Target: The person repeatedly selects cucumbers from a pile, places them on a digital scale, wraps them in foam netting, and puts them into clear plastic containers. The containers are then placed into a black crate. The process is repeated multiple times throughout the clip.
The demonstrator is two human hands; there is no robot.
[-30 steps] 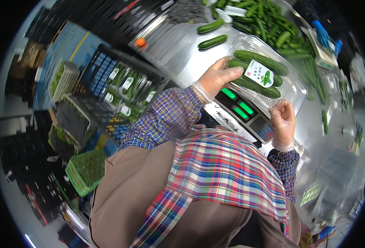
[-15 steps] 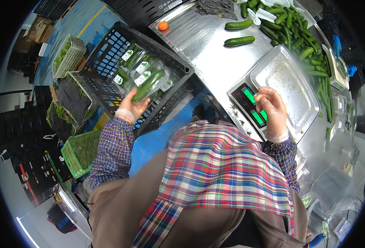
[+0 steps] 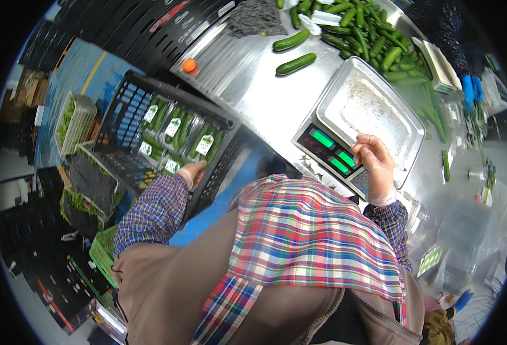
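Observation:
My left hand (image 3: 194, 171), in clear glove, is inside the black crate (image 3: 219, 167) at left, closed at the lower edge of a clear cucumber package (image 3: 204, 144), fingertips partly hidden. Other labelled cucumber packages (image 3: 174, 126) lie there. My right hand (image 3: 373, 164), also gloved, hangs over the front left of the steel weighing scale (image 3: 380, 109) with fingers curled and pinched; whether they hold anything is unclear. The scale's pan is bare and its green displays (image 3: 322, 138) are lit.
Loose cucumbers (image 3: 368, 40) pile at the back of the steel table (image 3: 253, 80), with an orange fruit (image 3: 189, 65). A second scale (image 3: 437, 66), blue gloves (image 3: 472, 92) and plastic containers (image 3: 460, 241) are rightward. Greens crates (image 3: 75, 123) stand left; another person's blue-gloved hand (image 3: 461, 301) shows lower right.
My left hand carried the cucumber package from over the scale down-left into the black crate, where it now sits among others. My right hand remains over the scale's front, fingers still curled.

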